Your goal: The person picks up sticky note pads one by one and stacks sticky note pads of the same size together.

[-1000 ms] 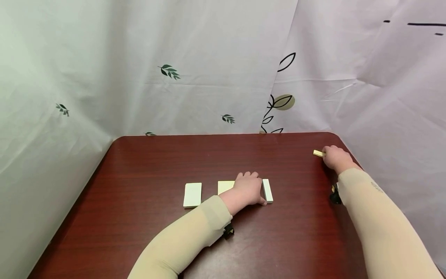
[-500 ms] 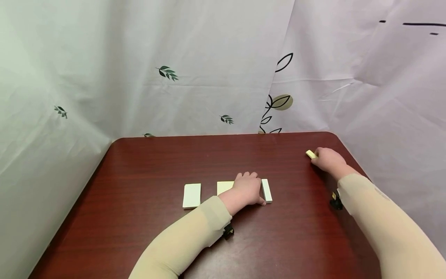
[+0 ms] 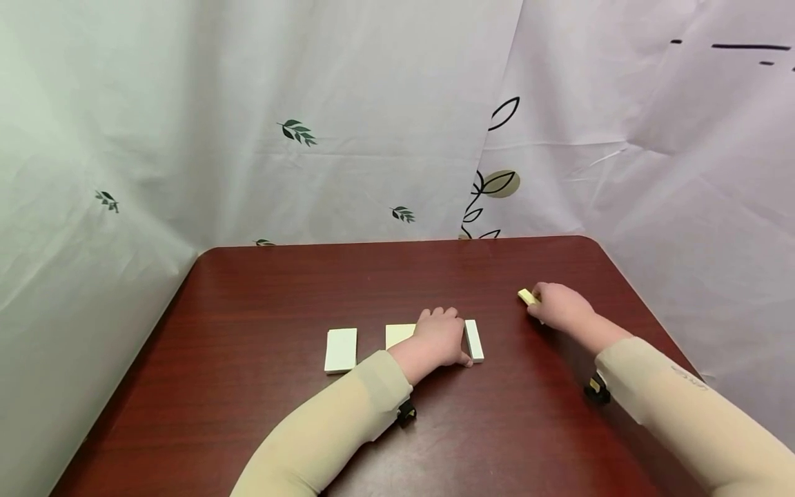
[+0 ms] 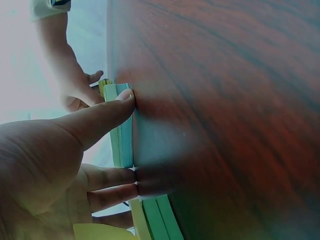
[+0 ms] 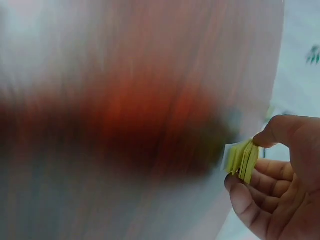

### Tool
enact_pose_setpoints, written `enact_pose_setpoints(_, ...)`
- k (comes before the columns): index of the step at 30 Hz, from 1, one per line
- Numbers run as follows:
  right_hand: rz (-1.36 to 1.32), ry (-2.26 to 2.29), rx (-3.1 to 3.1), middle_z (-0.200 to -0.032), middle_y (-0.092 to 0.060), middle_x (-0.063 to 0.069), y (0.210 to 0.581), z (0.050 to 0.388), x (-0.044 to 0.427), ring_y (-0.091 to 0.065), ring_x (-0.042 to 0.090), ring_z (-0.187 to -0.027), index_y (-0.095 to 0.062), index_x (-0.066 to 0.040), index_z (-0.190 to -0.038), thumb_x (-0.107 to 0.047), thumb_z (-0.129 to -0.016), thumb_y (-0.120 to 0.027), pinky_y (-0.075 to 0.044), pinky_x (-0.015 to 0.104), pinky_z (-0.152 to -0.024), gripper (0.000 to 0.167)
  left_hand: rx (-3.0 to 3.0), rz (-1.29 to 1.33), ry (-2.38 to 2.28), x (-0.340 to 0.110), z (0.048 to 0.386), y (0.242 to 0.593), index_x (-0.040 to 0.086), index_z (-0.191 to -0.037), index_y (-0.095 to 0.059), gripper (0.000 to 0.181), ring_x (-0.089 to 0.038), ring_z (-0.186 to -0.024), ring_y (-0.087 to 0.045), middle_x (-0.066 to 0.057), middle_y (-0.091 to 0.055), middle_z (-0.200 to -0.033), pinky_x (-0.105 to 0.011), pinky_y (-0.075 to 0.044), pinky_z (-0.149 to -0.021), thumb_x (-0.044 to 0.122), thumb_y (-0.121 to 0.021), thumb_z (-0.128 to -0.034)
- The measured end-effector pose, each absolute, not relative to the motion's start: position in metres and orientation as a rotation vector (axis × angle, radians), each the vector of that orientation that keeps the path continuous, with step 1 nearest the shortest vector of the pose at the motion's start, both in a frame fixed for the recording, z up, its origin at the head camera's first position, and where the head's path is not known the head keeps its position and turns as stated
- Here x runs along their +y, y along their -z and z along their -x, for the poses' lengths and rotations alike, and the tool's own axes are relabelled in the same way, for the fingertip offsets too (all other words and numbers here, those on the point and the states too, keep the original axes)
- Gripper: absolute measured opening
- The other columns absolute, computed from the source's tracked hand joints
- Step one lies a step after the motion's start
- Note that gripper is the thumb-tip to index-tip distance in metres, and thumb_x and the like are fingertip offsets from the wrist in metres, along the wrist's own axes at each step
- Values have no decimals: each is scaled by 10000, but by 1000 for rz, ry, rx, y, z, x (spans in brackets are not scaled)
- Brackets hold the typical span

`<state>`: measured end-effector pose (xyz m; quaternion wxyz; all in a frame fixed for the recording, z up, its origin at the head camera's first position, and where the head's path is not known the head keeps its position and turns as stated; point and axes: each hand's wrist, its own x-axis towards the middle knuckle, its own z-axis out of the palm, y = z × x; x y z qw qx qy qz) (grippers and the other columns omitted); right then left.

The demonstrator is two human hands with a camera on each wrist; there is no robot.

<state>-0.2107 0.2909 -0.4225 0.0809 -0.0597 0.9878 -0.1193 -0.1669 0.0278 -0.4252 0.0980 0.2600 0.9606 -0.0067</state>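
My right hand (image 3: 562,308) pinches a narrow yellow sticky-note pad (image 3: 526,297) between thumb and fingers, right of centre above the table. Its layered sheet edges show in the right wrist view, where the pad (image 5: 242,157) has a pale face at one side. At mid-table my left hand (image 3: 439,338) lies with fingers spread and fairly straight. Its thumb touches a narrow white-topped stack of pads (image 3: 474,341), seen as pale green and blue layers (image 4: 120,130) in the left wrist view. A cream square pad (image 3: 399,334) lies partly hidden beneath the left hand and wrist.
A white rectangular pad (image 3: 341,351) lies farther left on the dark red-brown wooden table (image 3: 279,290). White curtain (image 3: 373,124) with leaf prints hangs behind the table and along its sides. Black wrist devices (image 3: 406,413) show under both sleeves.
My right hand has carried the narrow yellow pad leftward and nearer from the table's far right corner, toward the white-topped stack. My left hand has stayed in place.
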Motion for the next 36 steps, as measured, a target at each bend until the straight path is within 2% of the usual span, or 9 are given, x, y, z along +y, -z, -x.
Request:
enact_pose_setpoints(7, 215, 336, 2961, -780, -613, 30, 425, 189, 262, -536, 166, -628, -610, 29, -1121, -168, -852, -624, -432, 348, -607, 333, 2837, -773, 28, 29, 166, 425, 206, -1141, -695, 591, -185, -1020, -508, 39, -556, -1178, -350, -385, -872, 638, -768, -745)
enact_pose_setpoints(16, 272, 285, 2968, -810, -604, 36, 428, 167, 238, -529, 185, -659, -558, 4, -1268, -198, -829, -656, -442, 375, -606, 493, 2844, -772, 41, 30, 167, 426, 202, -1184, -684, 636, -185, -1040, -512, 39, -556, -1192, -353, -386, -889, 649, -766, -738)
enact_pose_setpoints(24, 301, 301, 2972, -737, -555, 14, 430, 156, 224, -498, 178, -611, -574, -10, -1221, -192, -814, -662, -416, 349, -559, 454, 2846, -761, 33, 29, 167, 426, 194, -1215, -676, 663, -185, -1033, -515, 37, -560, -1188, -351, -386, -879, 642, -772, -736)
enact_pose_setpoints(36, 303, 318, 3004, -721, -553, 18, 437, 154, 221, -502, 187, -602, -578, -22, -1187, -196, -823, -687, -437, 370, -563, 418, 2855, -763, 40, 28, 167, 427, 194, -1197, -682, 654, -183, -1022, -517, 39, -562, -1166, -350, -390, -866, 645, -774, -732)
